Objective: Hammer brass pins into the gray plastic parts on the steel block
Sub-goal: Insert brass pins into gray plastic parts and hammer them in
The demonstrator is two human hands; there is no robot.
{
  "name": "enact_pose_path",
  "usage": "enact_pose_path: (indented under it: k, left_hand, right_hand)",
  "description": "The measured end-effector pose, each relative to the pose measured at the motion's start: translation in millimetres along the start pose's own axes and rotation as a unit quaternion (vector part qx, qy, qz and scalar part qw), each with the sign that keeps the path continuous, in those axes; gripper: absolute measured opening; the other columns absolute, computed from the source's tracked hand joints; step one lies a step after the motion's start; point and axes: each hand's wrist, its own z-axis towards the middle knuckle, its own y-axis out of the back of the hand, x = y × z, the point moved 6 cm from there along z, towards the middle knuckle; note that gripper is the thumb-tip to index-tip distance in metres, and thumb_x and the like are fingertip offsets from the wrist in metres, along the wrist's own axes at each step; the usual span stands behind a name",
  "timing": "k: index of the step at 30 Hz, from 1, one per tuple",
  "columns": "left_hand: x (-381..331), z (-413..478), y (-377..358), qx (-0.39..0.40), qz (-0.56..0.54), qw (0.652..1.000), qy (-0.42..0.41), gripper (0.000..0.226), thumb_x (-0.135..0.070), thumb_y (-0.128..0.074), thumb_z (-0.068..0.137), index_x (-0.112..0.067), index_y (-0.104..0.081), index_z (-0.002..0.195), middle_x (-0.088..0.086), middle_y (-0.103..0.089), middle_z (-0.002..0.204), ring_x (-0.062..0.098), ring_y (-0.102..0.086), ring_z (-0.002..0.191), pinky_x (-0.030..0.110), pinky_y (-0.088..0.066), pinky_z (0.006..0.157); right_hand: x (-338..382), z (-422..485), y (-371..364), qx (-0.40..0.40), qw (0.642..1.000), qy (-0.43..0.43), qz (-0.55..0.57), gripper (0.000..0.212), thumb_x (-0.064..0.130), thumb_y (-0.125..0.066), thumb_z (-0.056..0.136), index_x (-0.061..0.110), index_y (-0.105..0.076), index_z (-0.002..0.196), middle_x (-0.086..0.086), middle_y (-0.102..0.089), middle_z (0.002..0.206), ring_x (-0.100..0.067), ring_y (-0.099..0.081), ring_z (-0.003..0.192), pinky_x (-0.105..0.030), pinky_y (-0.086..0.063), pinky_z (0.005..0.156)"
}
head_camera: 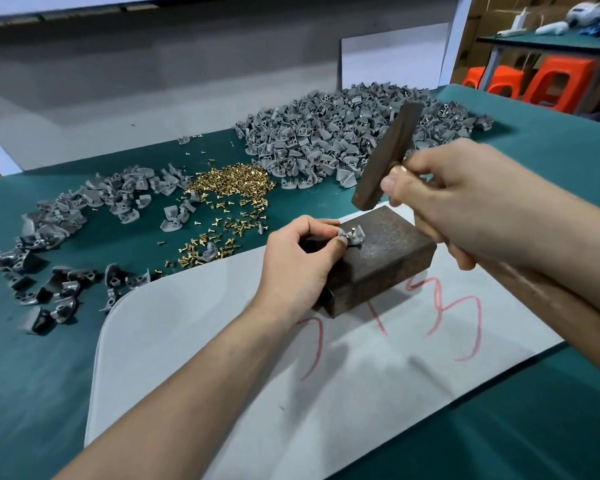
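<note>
1. White sheet, red scrawl, lying on green mat.
2. Steel block on the sheet's far part. Left hand pinches a gray part at the block's top left edge, with a brass pin upright in it.
3. Right hand grips the hammer, its head tilted above the block, clear of the pin.
4. Loose pins beyond the sheet, flanked by a left heap and a far heap of gray pieces.
5. Orange stools, far right.

A teal-matted worktop backs onto a pale gray wall. Far right, orange plastic stools stand beneath another green-topped table, with cardboard boxes behind.
</note>
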Motion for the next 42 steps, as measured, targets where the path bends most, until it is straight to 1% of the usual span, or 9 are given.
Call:
enact_pose_path:
  k: [10, 13, 17, 19, 21, 28, 33, 38, 42]
  left_hand:
    - [0.6, 0.9, 0.3, -0.002, 0.010, 1.000, 0.002, 0.017, 0.001, -0.068, 0.081, -0.011, -0.063, 0.071, -0.006, -0.070, 0.095, 0.002, -0.065, 0.083, 0.016, -0.050, 0.082]
    - [0.8, -1.2, -0.5, 0.001, 0.004, 1.000, 0.005, 0.012, 0.002, -0.069, 0.081, -0.007, -0.064, 0.074, -0.006, -0.070, 0.093, 0.001, -0.065, 0.081, 0.015, -0.051, 0.078]
    - [1.1, 0.2, 0.2, -0.002, 0.012, 1.000, 0.004, 0.015, 0.000, -0.069, 0.081, -0.010, -0.063, 0.072, -0.003, -0.070, 0.097, 0.006, -0.065, 0.087, 0.020, -0.051, 0.084]
    - [0.6, 0.5, 0.2, 0.000, 0.000, 1.000, 0.004, 0.017, 0.002, -0.069, 0.081, -0.010, -0.062, 0.071, -0.005, -0.070, 0.093, 0.003, -0.066, 0.082, 0.017, -0.051, 0.078]
    - [-0.1, -1.3, 0.2, 0.003, -0.004, 1.000, 0.005, 0.019, 0.003, -0.069, 0.081, -0.011, -0.062, 0.069, -0.008, -0.070, 0.090, -0.001, -0.065, 0.078, 0.013, -0.050, 0.075]
    - [-0.8, -2.0, -0.3, -0.004, -0.001, 1.000, 0.008, 0.018, 0.000, -0.070, 0.081, -0.013, -0.064, 0.070, -0.008, -0.068, 0.093, -0.003, -0.063, 0.083, 0.013, -0.048, 0.081]
    - [0.9, -3.1, 1.8, -0.004, 0.009, 1.000, 0.005, 0.017, -0.003, -0.071, 0.080, -0.015, -0.064, 0.070, -0.010, -0.069, 0.094, -0.005, -0.063, 0.083, 0.015, -0.049, 0.082]
    - [0.6, -3.6, 3.2, -0.009, 0.022, 1.000, 0.003, 0.017, -0.004, -0.070, 0.082, -0.015, -0.065, 0.069, -0.011, -0.070, 0.094, -0.002, -0.064, 0.088, 0.015, -0.048, 0.082]
    - [0.0, -4.7, 4.7, -0.014, 0.022, 1.000, 0.008, 0.016, -0.006, -0.069, 0.082, -0.015, -0.065, 0.069, -0.010, -0.071, 0.095, -0.002, -0.064, 0.089, 0.016, -0.048, 0.083]
  right_hand:
    - [5.9, 6.3, -2.1, -0.007, 1.000, 0.010, -0.024, 0.036, 0.034, -0.044, 0.096, 0.013, -0.050, 0.068, -0.006, -0.052, 0.049, -0.014, -0.049, 0.027, -0.019, -0.035, 0.030]
    - [4.3, 5.6, -15.0, 0.036, 0.998, -0.021, -0.054, 0.037, 0.034, -0.043, 0.097, 0.014, -0.047, 0.066, -0.002, -0.048, 0.056, -0.014, -0.046, 0.032, -0.019, -0.033, 0.034]
    - [4.6, 6.9, -0.8, 0.000, 0.999, 0.002, -0.045, 0.038, 0.035, -0.042, 0.096, 0.017, -0.047, 0.063, -0.002, -0.052, 0.044, -0.017, -0.053, 0.030, -0.019, -0.036, 0.032]
    - [7.4, 8.1, -10.3, 0.027, 0.997, 0.001, -0.075, 0.039, 0.033, -0.040, 0.098, 0.017, -0.043, 0.062, 0.000, -0.048, 0.048, -0.017, -0.057, 0.042, -0.020, -0.036, 0.039]
    - [10.7, 9.5, -16.1, 0.055, 0.994, 0.008, -0.097, 0.038, 0.032, -0.042, 0.098, 0.015, -0.046, 0.065, -0.001, -0.046, 0.053, -0.011, -0.051, 0.033, -0.015, -0.032, 0.033]
    - [-30.0, 27.4, 13.5, -0.086, 0.979, -0.050, 0.176, 0.037, 0.029, -0.042, 0.100, 0.006, -0.055, 0.075, 0.001, -0.043, 0.037, -0.015, -0.039, 0.024, -0.015, -0.030, 0.028]
    - [-93.0, 27.8, -31.8, -0.021, 0.941, -0.199, 0.271, 0.035, 0.026, -0.042, 0.100, -0.003, -0.057, 0.089, -0.012, -0.043, 0.052, -0.014, -0.034, 0.025, -0.014, -0.027, 0.029]
    - [-113.1, 23.5, -48.5, 0.096, 0.837, -0.293, 0.453, 0.036, 0.029, -0.034, 0.101, 0.001, -0.054, 0.089, -0.002, -0.039, 0.048, -0.007, -0.031, 0.025, -0.010, -0.024, 0.029]
    - [-119.6, 19.5, -42.7, 0.068, 0.862, -0.288, 0.412, 0.027, 0.021, -0.045, 0.098, -0.003, -0.057, 0.093, -0.006, -0.047, 0.049, -0.011, -0.039, 0.028, -0.012, -0.031, 0.029]
